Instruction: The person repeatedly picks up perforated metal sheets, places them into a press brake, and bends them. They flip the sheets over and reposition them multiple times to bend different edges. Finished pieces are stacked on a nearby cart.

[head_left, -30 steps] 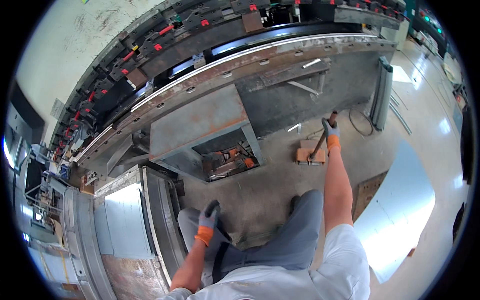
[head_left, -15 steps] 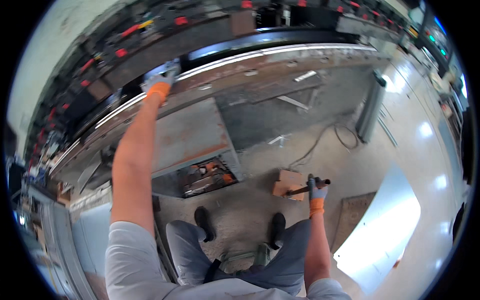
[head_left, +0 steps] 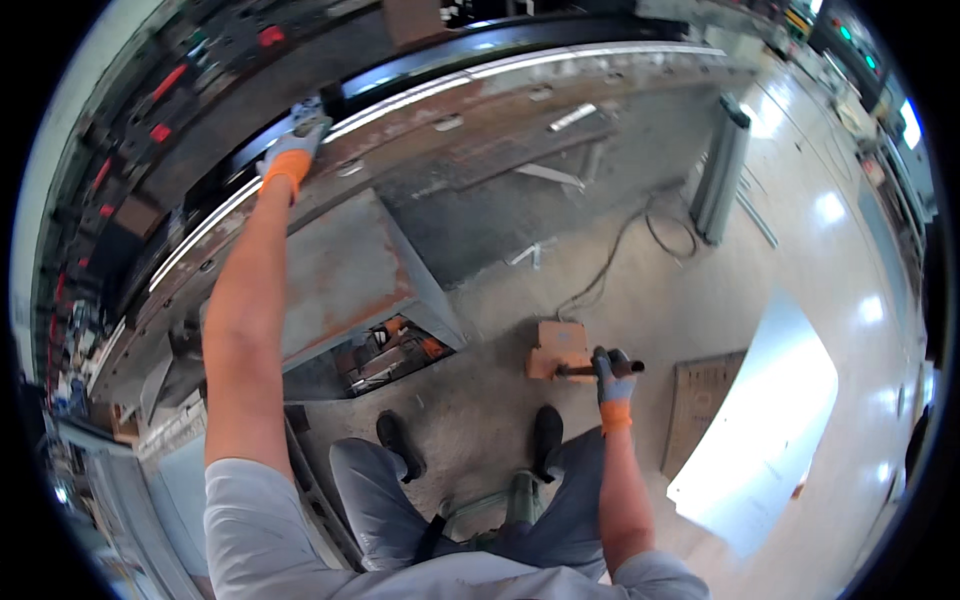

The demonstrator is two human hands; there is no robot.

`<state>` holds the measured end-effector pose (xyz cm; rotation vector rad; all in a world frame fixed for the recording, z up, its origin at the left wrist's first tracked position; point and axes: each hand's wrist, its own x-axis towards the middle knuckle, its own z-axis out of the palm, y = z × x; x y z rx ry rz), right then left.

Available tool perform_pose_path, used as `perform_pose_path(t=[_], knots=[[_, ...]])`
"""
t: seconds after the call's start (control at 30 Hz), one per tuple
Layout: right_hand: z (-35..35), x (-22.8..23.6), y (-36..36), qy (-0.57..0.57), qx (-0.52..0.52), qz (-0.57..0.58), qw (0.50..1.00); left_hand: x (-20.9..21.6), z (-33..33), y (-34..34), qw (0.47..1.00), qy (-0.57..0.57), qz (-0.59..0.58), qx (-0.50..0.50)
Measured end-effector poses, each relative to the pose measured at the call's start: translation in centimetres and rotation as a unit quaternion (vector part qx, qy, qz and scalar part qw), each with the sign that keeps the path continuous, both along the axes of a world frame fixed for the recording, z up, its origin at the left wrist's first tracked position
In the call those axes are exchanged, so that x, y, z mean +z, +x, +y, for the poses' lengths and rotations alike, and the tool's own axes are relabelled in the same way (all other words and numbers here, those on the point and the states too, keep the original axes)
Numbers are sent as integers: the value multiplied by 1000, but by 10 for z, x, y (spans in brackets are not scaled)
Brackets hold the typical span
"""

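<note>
My left hand (head_left: 293, 147), in a grey glove with an orange cuff, reaches to the long machine bed at the far left. Its fingers are bent over a small grey piece (head_left: 307, 112) by the bright rail (head_left: 410, 102); what exactly they grip is hidden. In the same kind of glove, my right hand (head_left: 614, 384) is closed round a hammer-like tool (head_left: 575, 371) with a dark shaft and a brown end on the right. The tool is held level in front of my right leg. Its left end overlaps an orange box (head_left: 562, 345) on the floor in this view.
A cable (head_left: 625, 248) runs from the orange box across the floor. Below the bed, a grey metal cabinet (head_left: 345, 275) has tools inside. At right lie a shiny sheet (head_left: 765, 420) and a brown board (head_left: 695, 400); a grey roll (head_left: 722, 175) stands beyond.
The whole view has shifted, so the bed sits higher in the picture. My left hand stays by the rail, and my right hand still grips the tool near the orange box.
</note>
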<state>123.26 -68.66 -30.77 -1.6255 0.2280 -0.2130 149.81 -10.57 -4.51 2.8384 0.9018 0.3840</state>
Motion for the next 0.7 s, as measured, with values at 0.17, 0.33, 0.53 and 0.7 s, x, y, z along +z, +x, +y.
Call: perform_pose_path(t=[0.17, 0.33, 0.53, 0.7], knots=[[-4, -6, -1, 69, -10, 74, 995, -2, 0, 7, 998, 24, 29, -42], [1, -37, 12, -219, -73, -15, 973, -32, -8, -75, 925, -223, -233, -200], [23, -13, 4, -156, -113, 67, 979, -131, -165, -341, 805, -468, -236, -278], [13, 21, -25, -178, 36, 176, 967, -243, -182, -523, 888, -383, -167, -193]])
